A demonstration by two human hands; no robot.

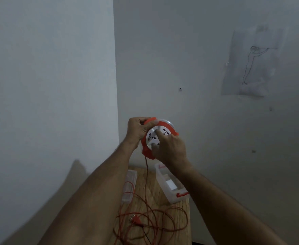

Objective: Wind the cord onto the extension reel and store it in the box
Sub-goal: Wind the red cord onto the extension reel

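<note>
Hands [155,138] raised; both grip reel [158,137].

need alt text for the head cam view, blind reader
Two hands hold an orange and white extension reel up before a pale wall: left hand grips its rim, right hand on its face. Orange cord hangs down to a tangle on a wooden table beside a clear box.

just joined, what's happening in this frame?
A person holds an orange-and-white extension reel up in front of the wall. The left hand grips its rim; the right hand is on the white socket face, fingers curled at it. Most of the orange cord lies loose on the wooden table, plug included. The clear box sits open nearby.
</note>
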